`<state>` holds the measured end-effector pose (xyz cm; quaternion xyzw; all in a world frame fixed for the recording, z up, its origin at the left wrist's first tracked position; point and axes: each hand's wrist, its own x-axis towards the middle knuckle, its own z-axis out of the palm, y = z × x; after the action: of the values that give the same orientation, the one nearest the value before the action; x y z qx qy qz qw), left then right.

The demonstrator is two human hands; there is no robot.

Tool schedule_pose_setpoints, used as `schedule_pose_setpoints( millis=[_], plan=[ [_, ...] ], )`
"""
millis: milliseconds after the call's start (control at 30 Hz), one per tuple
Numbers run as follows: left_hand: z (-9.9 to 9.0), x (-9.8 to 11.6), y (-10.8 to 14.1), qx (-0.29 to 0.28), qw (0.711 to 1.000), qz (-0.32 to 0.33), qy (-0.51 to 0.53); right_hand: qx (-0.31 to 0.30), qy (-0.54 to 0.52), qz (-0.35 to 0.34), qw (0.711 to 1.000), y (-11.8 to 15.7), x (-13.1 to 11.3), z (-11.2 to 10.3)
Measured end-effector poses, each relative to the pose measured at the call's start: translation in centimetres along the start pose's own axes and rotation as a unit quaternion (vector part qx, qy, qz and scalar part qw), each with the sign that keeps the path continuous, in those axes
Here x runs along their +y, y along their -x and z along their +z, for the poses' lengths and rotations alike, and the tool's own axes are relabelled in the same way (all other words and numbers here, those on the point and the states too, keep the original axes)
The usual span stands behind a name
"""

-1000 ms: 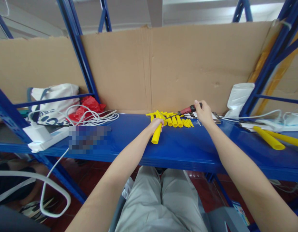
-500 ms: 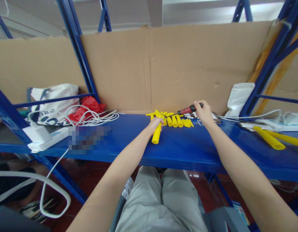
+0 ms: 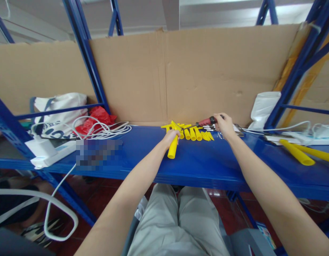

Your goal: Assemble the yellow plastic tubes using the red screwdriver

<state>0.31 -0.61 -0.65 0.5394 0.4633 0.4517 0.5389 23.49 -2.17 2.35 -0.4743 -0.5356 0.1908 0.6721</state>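
Note:
My left hand (image 3: 170, 138) is wrapped around a yellow tube (image 3: 172, 150), whose open end points toward me over the front of the shelf. In my right hand (image 3: 225, 125) is a screwdriver (image 3: 205, 122) with a red and black handle, gripped at its rear end. Its thin shaft runs left to the yellow piece beside my left fingers; whether the tip touches is hidden. Just right of my left hand lie several short yellow tubes (image 3: 193, 134) in a row, and small pointed yellow pieces (image 3: 207, 136) sit at the row's right end.
Two long yellow tubes (image 3: 297, 153) lie on the blue shelf (image 3: 207, 160) at right. A white power strip (image 3: 52, 153), coiled white cables (image 3: 100, 132), a red bag (image 3: 96, 119) and a white cloth bag (image 3: 65, 113) are at left. A cardboard panel (image 3: 207, 71) stands behind.
My right hand and the screwdriver handle have dipped slightly. My left hand and the yellow tube stay where they were.

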Motion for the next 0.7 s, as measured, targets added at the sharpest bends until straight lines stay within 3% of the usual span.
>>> schedule_pose_setpoints(
  millis=[100,267,500,700],
  plan=[
    [-0.1,-0.1,-0.2,0.008,1.0,0.005,0.008,-0.015,-0.007,0.01,1.0,0.1,0.1,0.2],
    [-0.2,-0.1,-0.2,0.025,1.0,0.0,-0.002,-0.007,0.036,-0.038,0.999,-0.1,0.8,0.0],
    [-0.2,0.1,0.0,0.021,1.0,0.0,-0.002,-0.022,-0.004,0.001,1.0,0.1,0.2,0.3],
    [-0.1,-0.1,-0.2,0.017,1.0,0.003,-0.008,0.006,0.023,-0.057,0.998,-0.4,1.0,-0.1]
  ],
)
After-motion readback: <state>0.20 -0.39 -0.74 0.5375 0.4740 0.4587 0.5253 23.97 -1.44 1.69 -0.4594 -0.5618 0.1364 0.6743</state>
